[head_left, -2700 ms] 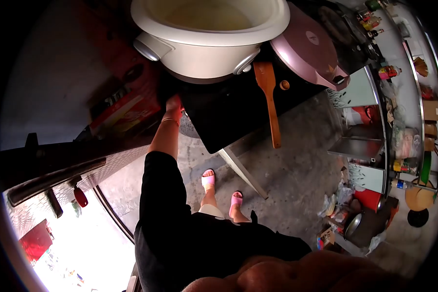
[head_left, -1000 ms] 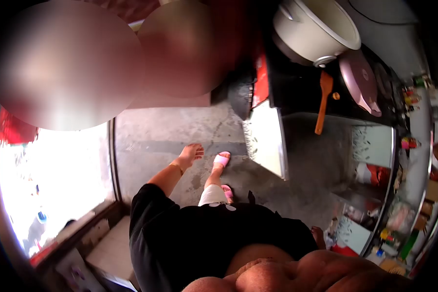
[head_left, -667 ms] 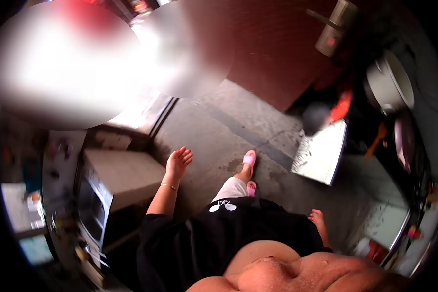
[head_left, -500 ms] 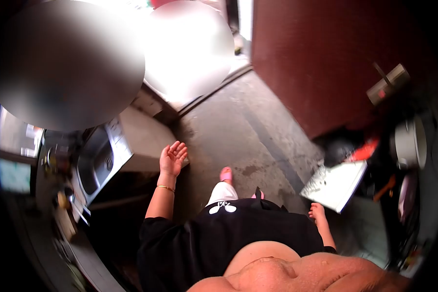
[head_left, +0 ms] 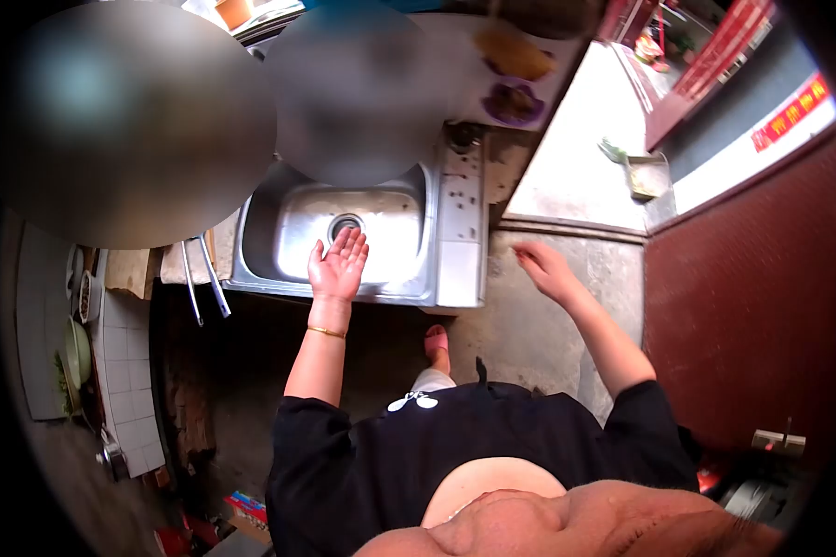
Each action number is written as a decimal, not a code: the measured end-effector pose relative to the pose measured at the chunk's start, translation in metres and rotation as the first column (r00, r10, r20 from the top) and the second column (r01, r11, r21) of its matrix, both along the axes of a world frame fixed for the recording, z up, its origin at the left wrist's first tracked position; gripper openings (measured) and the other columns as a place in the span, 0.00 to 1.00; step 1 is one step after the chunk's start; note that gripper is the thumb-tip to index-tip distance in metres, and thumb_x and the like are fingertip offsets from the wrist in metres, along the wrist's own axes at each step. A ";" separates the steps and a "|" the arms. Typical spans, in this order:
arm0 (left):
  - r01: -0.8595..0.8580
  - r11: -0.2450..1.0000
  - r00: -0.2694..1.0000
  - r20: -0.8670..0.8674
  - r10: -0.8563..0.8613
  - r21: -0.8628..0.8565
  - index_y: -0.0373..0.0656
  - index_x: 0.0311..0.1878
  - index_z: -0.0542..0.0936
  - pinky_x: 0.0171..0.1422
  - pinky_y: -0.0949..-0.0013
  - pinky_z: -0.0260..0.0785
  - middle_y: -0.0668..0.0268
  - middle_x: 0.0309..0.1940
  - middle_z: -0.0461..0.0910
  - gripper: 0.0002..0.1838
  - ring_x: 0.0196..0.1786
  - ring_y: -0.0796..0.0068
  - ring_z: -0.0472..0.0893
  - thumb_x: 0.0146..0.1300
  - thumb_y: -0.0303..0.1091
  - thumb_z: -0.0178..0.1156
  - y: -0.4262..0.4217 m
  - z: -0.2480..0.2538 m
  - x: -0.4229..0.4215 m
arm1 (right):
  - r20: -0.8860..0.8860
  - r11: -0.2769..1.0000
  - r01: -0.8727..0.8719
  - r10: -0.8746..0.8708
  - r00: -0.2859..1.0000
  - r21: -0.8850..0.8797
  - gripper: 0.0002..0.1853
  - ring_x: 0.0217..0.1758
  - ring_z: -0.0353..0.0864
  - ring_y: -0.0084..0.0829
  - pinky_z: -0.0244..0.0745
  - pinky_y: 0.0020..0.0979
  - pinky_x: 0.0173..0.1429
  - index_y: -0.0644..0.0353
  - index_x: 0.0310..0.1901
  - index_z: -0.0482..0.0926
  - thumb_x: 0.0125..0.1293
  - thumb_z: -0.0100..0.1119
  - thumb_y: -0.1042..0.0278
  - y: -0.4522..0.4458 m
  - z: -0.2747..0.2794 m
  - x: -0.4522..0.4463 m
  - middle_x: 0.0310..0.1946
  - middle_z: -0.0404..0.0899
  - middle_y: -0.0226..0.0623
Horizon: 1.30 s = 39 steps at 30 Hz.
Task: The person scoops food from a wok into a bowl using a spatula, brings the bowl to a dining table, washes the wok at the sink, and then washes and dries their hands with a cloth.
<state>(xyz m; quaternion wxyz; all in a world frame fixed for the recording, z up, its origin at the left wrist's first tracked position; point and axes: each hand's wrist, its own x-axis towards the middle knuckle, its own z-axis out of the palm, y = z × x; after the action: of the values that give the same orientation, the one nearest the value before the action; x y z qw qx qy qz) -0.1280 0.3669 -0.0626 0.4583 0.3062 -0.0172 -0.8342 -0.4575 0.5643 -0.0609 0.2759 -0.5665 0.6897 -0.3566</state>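
My left hand (head_left: 339,266) is over the front part of the metal sink (head_left: 283,209), palm up and fingers stretched out. Nothing lies on the palm, and a thin gold bracelet (head_left: 326,331) circles that wrist. To the right of the sink unit, my right hand (head_left: 546,269) hangs in the air above the concrete floor. Its fingers are loosely bent, with no object visible in them. The drain (head_left: 346,225) shows just beyond the left fingertips.
Metal tongs-like handles (head_left: 204,278) jut over the counter edge left of the sink. A dark red door (head_left: 743,288) stands at the right, beside a bright doorway. Outside is a dustpan (head_left: 647,176). A purple bowl (head_left: 513,102) sits behind the sink. Two blurred discs hide the upper left.
My view has turned left, so the sink is now in front of me and the door is farther right. My right hand has come up and forward; the left hand stays palm up.
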 end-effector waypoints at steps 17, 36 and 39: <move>-0.295 0.954 0.953 -0.083 0.290 -0.047 0.31 0.55 0.65 0.61 0.55 0.61 0.50 0.52 0.69 0.27 0.53 0.55 0.71 0.66 0.48 0.38 -0.124 0.019 -0.013 | -0.857 0.906 -0.423 0.188 0.479 -0.038 0.18 0.56 0.65 0.39 0.58 0.35 0.63 0.61 0.45 0.74 0.48 0.52 0.74 -0.437 0.030 0.137 0.48 0.70 0.41; -0.031 0.910 0.931 0.320 0.178 -0.413 0.44 0.29 0.73 0.12 0.74 0.50 0.70 0.11 0.65 0.11 0.11 0.72 0.64 0.61 0.41 0.50 -0.173 -0.015 -0.022 | 0.923 0.912 -0.406 -0.204 -0.327 0.057 0.17 0.30 0.78 0.38 0.77 0.37 0.39 0.64 0.38 0.73 0.66 0.39 0.58 -0.372 -0.067 0.234 0.31 0.77 0.46; 0.162 0.813 0.302 0.813 0.498 -0.559 0.42 0.38 0.77 0.21 0.72 0.63 0.64 0.22 0.75 0.11 0.23 0.68 0.75 0.61 0.39 0.53 -0.187 -0.028 -0.023 | 0.945 0.918 -0.329 -0.285 -0.162 0.221 0.17 0.26 0.74 0.33 0.74 0.34 0.29 0.58 0.37 0.71 0.66 0.43 0.51 -0.347 -0.017 0.251 0.26 0.72 0.35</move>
<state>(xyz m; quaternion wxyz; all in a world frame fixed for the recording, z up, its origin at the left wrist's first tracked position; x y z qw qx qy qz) -0.1512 0.1800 -0.0911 0.5158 0.5868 -0.4822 -0.3964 -0.2065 0.2175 -0.0775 0.8158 -0.0335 0.2760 -0.5071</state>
